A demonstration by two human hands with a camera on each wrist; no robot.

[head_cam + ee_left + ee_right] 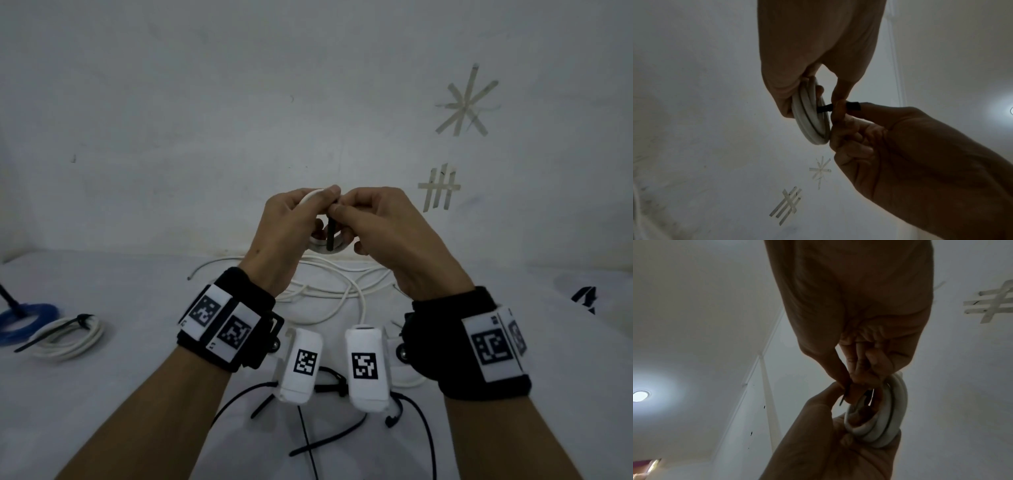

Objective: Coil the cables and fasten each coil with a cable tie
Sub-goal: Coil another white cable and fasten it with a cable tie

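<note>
1. Loose black cable ties [325, 442] lay on the table [120, 428], nearest the person, below the raised grips.
2. The left hand [291, 233] gripped a white coil [812, 116] above the table.
3. Touching it, the right hand [387, 233] pinched a black cable tie [331, 234] threaded through the coil.
4. Beneath both grips, loose white cable [329, 287] sprawled.
5. Far left, a tied white coil [68, 337] and blue coil [24, 320] rested.

Three coils: white one held [322, 240], white one tied [68, 337], blue one [27, 320]; two hands.
</note>
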